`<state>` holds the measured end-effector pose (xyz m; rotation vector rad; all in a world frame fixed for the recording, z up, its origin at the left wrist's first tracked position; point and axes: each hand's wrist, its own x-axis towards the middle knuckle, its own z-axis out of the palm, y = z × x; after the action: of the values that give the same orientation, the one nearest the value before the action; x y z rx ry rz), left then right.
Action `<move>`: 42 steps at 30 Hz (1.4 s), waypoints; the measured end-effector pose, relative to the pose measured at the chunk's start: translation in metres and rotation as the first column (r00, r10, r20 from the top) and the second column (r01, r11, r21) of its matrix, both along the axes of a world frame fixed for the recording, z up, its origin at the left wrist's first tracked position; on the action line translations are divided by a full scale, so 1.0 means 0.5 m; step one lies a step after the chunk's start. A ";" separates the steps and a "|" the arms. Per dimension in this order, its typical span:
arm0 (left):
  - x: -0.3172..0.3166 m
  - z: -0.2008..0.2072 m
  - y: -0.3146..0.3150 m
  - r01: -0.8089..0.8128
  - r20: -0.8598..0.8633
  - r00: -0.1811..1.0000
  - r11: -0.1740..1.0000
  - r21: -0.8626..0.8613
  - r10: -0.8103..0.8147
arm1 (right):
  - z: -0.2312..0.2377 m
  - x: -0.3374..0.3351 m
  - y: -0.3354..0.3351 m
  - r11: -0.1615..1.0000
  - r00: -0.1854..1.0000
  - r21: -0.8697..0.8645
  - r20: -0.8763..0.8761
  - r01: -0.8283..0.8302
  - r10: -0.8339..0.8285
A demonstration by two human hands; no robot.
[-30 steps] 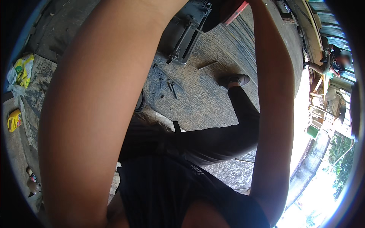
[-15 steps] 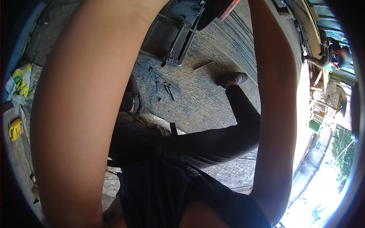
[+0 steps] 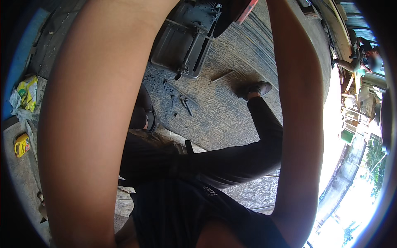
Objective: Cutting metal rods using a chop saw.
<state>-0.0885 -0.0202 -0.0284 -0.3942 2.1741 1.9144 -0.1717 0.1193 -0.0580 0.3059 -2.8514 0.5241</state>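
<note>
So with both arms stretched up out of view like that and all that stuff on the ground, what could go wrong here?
1. Loose metal tools lie on the dark, stained ground close to the person's sandalled foot; a step there might slip or trip.
2. The dark metal part sits just under the raised arms; anything dropped could land on it or on the outstretched leg.
3. Both hands are out of the picture, so their grip cannot be checked.

Concrete floor is showing rough, grooved, oil-stained grey. Dark machine casing is looking matt, greasy metal. Trousers are appearing matt black cloth.
</note>
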 end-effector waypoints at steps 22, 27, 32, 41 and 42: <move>0.011 0.001 -0.012 -0.002 0.004 1.000 1.000 0.021 0.001 | 0.020 0.067 0.000 0.997 0.998 -0.069 0.043 0.047 -0.044; 0.013 0.000 -0.014 -0.005 0.006 1.000 1.000 0.029 0.005 | 0.012 0.069 0.002 0.997 1.000 -0.079 0.017 0.023 -0.021; 0.022 0.001 -0.017 -0.012 0.005 1.000 0.999 0.041 0.011 | -0.001 0.085 0.008 0.992 1.000 -0.121 -0.014 -0.021 0.020; 0.043 -0.003 -0.015 -0.023 0.019 1.000 0.997 0.070 0.021 | -0.002 0.171 0.008 0.985 1.000 -0.173 -0.020 -0.018 0.015; 0.048 -0.005 -0.014 -0.023 0.024 0.999 0.997 0.073 0.022 | 0.001 0.182 0.008 0.986 1.000 -0.169 0.014 -0.003 0.005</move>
<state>-0.0644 -0.0272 -0.0310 -0.4276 2.0865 1.9843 -0.0808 0.1231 -0.0577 0.2785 -2.7965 0.7660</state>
